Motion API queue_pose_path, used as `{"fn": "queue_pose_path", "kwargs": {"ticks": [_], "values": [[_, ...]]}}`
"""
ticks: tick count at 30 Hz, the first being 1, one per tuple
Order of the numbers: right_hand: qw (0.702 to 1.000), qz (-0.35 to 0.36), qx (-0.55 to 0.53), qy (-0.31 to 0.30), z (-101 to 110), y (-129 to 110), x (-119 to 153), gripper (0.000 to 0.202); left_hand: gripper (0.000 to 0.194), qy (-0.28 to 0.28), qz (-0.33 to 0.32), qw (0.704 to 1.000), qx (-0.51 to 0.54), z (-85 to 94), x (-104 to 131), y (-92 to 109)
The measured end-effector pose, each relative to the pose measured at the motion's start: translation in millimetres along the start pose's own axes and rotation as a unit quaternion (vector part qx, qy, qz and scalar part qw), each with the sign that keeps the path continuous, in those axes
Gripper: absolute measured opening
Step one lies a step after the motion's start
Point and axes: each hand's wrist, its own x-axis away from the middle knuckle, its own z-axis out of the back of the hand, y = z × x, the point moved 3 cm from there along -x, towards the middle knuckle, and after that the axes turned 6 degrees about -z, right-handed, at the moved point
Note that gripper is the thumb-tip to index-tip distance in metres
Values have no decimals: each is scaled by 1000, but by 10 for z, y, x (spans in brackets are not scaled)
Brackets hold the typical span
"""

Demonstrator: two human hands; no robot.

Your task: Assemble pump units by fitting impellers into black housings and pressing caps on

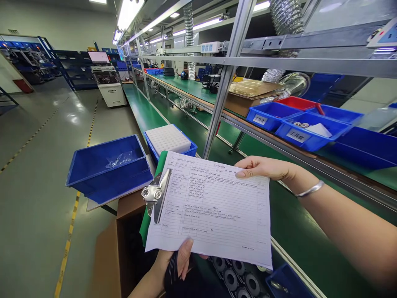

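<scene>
Green clipboard [163, 162], lower centre of the frame, carries a clipped printed sheet [217, 207], grasped at its bottom edge by the left hand [183, 260] and pinched at its upper right by the right hand [259, 167], with a blue bin [119, 184] beyond at centre left and, farther back, a white cabinet [112, 95] at upper left.

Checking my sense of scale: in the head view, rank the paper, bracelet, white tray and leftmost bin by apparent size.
1. Paper (nearer than the bin)
2. Leftmost bin
3. White tray
4. Bracelet
</scene>
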Motion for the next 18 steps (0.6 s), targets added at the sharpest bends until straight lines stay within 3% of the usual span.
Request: {"fn": "queue_pose_path", "kwargs": {"ticks": [6,18], "values": [[1000,-4,-7,1,-18,46,5,41,57,-20,17,1000,2,-13,-5,-55],[1000,-5,7,7,-61,56,39,44,66,-12,36,999,-10,-121,45,114]]}}
